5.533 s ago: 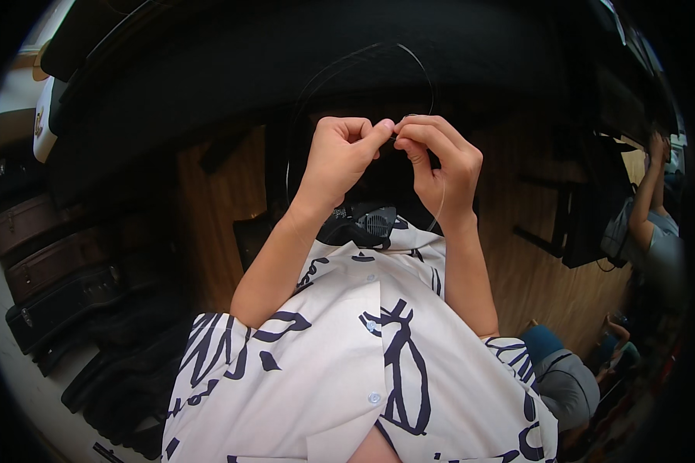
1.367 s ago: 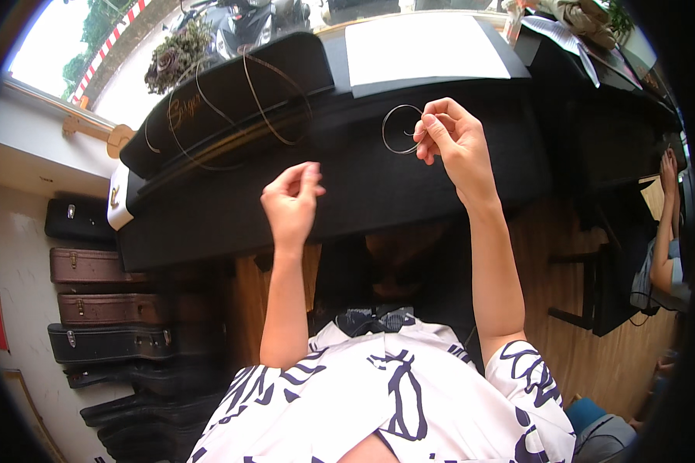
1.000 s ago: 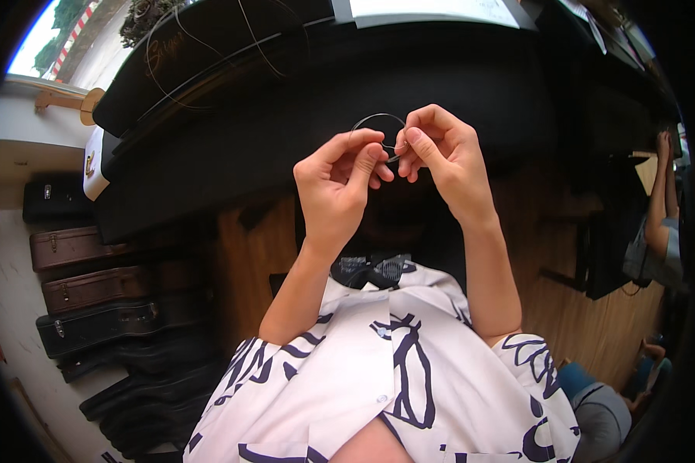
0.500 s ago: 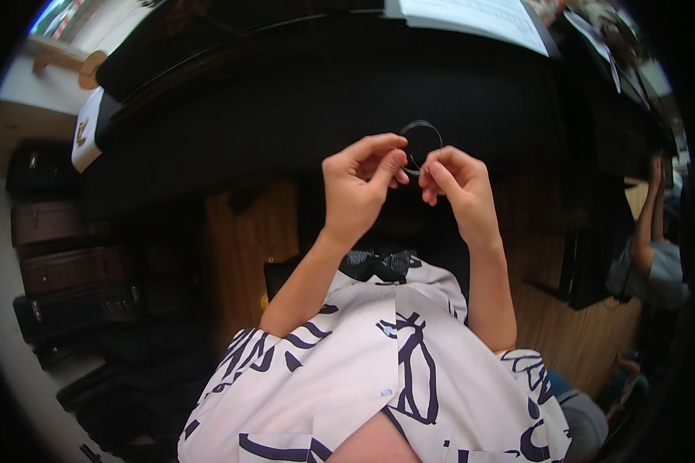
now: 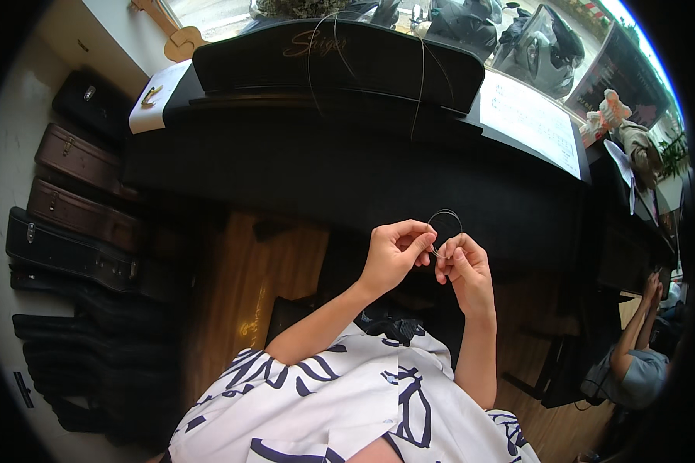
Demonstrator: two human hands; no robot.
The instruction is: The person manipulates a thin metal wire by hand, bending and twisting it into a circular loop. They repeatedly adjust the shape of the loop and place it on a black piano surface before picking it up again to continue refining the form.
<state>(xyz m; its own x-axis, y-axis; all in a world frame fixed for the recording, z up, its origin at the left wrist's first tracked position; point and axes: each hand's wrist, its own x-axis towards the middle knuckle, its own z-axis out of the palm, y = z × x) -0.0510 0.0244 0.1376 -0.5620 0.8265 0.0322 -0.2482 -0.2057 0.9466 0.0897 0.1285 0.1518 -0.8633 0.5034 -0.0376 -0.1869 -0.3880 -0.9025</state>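
A thin metal string, coiled into a small loop (image 5: 445, 211), is held up in front of my body. My left hand (image 5: 398, 253) pinches the left side of the coil between thumb and fingertips. On the other side, my right hand (image 5: 469, 279) grips its lower right part, fingers bent and thumb pressed in. The top of the loop stands free above both hands. Where the string's ends lie is too fine to make out. Beyond my hands is a black upright piano (image 5: 324, 166), with loose thin strings (image 5: 422, 81) arching over its raised back panel.
Sheets of paper (image 5: 529, 123) lie on the piano's right end, and a white sheet with a small gold-coloured object (image 5: 153, 96) on its left. Several instrument cases (image 5: 77, 158) line the left wall. At the right, another person (image 5: 637, 370) sits with raised arms. Motorbikes (image 5: 537, 46) show through the window.
The view has tilted up, showing more of the piano's back panel and the window. My hands appear lower in the picture, still holding the coiled string.
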